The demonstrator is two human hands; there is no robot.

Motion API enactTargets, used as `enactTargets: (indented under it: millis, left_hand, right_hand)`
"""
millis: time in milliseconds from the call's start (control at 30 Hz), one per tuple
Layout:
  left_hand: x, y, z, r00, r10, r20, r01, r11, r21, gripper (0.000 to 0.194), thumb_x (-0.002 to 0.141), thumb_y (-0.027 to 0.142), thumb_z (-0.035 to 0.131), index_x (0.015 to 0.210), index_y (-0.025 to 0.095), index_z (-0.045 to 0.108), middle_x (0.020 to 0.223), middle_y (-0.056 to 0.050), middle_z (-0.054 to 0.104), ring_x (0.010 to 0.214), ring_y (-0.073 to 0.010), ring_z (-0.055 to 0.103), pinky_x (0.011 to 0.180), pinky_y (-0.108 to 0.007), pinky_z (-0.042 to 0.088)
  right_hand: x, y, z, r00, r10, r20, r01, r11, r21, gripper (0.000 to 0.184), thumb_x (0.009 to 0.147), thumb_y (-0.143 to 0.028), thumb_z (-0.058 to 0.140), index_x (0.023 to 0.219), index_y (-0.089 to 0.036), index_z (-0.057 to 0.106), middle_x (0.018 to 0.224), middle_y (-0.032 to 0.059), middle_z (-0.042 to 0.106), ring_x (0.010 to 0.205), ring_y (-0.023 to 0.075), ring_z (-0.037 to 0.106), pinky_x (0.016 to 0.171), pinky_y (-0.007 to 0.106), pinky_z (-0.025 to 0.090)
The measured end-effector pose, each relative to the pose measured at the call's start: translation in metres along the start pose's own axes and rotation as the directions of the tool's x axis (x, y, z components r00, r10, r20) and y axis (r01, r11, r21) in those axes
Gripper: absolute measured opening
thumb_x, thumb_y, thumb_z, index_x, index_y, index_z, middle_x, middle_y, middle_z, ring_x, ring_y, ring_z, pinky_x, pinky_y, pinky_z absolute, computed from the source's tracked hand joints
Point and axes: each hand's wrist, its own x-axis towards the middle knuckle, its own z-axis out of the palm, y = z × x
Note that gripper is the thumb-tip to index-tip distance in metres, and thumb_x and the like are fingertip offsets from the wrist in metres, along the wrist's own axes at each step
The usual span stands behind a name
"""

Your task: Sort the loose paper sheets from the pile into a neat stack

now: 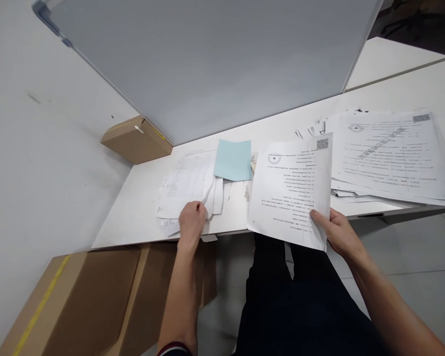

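Note:
My right hand (339, 230) grips a printed sheet (285, 193) by its lower right edge, thumb on top. The sheet bears a round star stamp and a square code, and it is held tilted over the table's front edge. My left hand (193, 220) is closed at the near edge of a loose paper stack (187, 180). A sheet corner curls up beside its fingers and seems pinched, though the fingertips are partly hidden. A light blue paper (233, 159) overlaps the right side of that stack.
A larger pile of printed papers (387, 158) lies on the white table (124, 217) at right. Behind stands a grey-white board (222, 64). A small cardboard box (135, 141) sits against the left wall; larger cardboard boxes (92, 296) stand below the table's front edge.

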Motion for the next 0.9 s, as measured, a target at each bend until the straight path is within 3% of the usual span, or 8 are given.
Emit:
enactTargets:
  millis: [100, 233, 367, 467, 567, 633, 767, 900]
  left_hand:
    - [0.001, -0.007, -0.033, 0.993, -0.099, -0.065, 0.087, 0.982, -0.169, 0.024, 0.084, 0.032, 0.040, 0.083, 0.018, 0.060, 0.077, -0.004, 0.062, 0.070, -0.0171, 0.055, 0.066, -0.028, 0.040]
    - [-0.008, -0.004, -0.069, 0.944, -0.107, -0.312, 0.072, 0.990, -0.120, 0.026, 0.087, 0.035, 0.040, 0.084, 0.017, 0.058, 0.075, -0.004, 0.058, 0.070, -0.0171, 0.052, 0.066, -0.029, 0.038]
    - [-0.019, 0.012, -0.074, 0.838, -0.028, -0.545, -0.017, 0.997, -0.076, 0.021, 0.087, 0.031, 0.043, 0.082, 0.015, 0.055, 0.075, -0.006, 0.055, 0.072, -0.0179, 0.050, 0.067, -0.030, 0.036]
    - [-0.028, 0.036, -0.065, 0.747, 0.184, -0.639, -0.260, 0.965, -0.025, 0.010, 0.086, 0.021, 0.048, 0.083, 0.015, 0.054, 0.074, -0.006, 0.054, 0.072, -0.0171, 0.049, 0.066, -0.029, 0.035]
    - [-0.041, 0.073, -0.051, 0.651, 0.509, -0.563, -0.582, 0.811, 0.060, 0.003, 0.083, 0.013, 0.051, 0.082, 0.015, 0.054, 0.069, -0.004, 0.052, 0.067, -0.0153, 0.046, 0.062, -0.029, 0.034]
    - [-0.052, 0.100, -0.039, 0.612, 0.646, -0.457, -0.711, 0.702, 0.041, 0.006, 0.082, 0.013, 0.053, 0.077, 0.015, 0.053, 0.062, -0.002, 0.048, 0.060, -0.0137, 0.042, 0.058, -0.029, 0.032]
    - [-0.079, 0.142, -0.013, 0.601, 0.755, -0.261, -0.786, 0.617, -0.025, 0.019, 0.086, 0.020, 0.050, 0.067, 0.016, 0.051, 0.057, 0.000, 0.042, 0.056, -0.0129, 0.038, 0.053, -0.028, 0.029]
    - [-0.100, 0.160, -0.001, 0.582, 0.800, -0.145, -0.811, 0.557, -0.180, 0.021, 0.088, 0.026, 0.045, 0.073, 0.015, 0.055, 0.062, -0.002, 0.047, 0.060, -0.0147, 0.044, 0.055, -0.028, 0.034]
  right_hand:
    - [-0.003, -0.004, 0.002, 0.999, 0.023, 0.029, -0.024, 0.999, 0.036, 0.044, 0.076, -0.044, 0.063, 0.113, -0.020, 0.061, 0.106, 0.0081, 0.068, 0.091, 0.0284, 0.066, 0.074, 0.039, 0.057]
    - [-0.008, -0.006, 0.005, 0.997, 0.048, 0.058, -0.052, 0.996, 0.069, 0.046, 0.076, -0.044, 0.064, 0.115, -0.020, 0.059, 0.107, 0.0084, 0.068, 0.092, 0.0279, 0.065, 0.077, 0.040, 0.056]
    - [-0.017, -0.013, 0.010, 0.993, 0.061, 0.105, -0.063, 0.998, 0.011, 0.048, 0.076, -0.045, 0.063, 0.116, -0.019, 0.059, 0.108, 0.0087, 0.067, 0.093, 0.0276, 0.065, 0.080, 0.040, 0.054]
    - [-0.025, -0.020, 0.015, 0.990, 0.069, 0.121, -0.064, 0.997, -0.047, 0.049, 0.078, -0.047, 0.061, 0.117, -0.019, 0.058, 0.107, 0.0098, 0.067, 0.092, 0.0282, 0.065, 0.078, 0.041, 0.054]
    - [-0.029, -0.022, 0.020, 0.989, 0.061, 0.136, -0.055, 0.997, -0.052, 0.049, 0.078, -0.049, 0.059, 0.116, -0.017, 0.059, 0.104, 0.0103, 0.068, 0.090, 0.0283, 0.065, 0.077, 0.041, 0.054]
    - [-0.028, -0.021, 0.024, 0.988, 0.055, 0.144, -0.053, 0.998, -0.019, 0.048, 0.079, -0.050, 0.057, 0.114, -0.017, 0.061, 0.101, 0.0101, 0.069, 0.088, 0.0284, 0.066, 0.076, 0.040, 0.054]
    - [-0.024, -0.012, 0.029, 0.988, 0.029, 0.155, -0.047, 0.992, 0.118, 0.048, 0.082, -0.056, 0.049, 0.109, -0.019, 0.063, 0.095, 0.0102, 0.070, 0.086, 0.0288, 0.066, 0.069, 0.039, 0.055]
    - [-0.025, -0.003, 0.029, 0.985, -0.027, 0.171, 0.004, 0.991, 0.131, 0.047, 0.079, -0.051, 0.056, 0.112, -0.018, 0.060, 0.099, 0.0081, 0.069, 0.088, 0.0265, 0.064, 0.071, 0.036, 0.053]
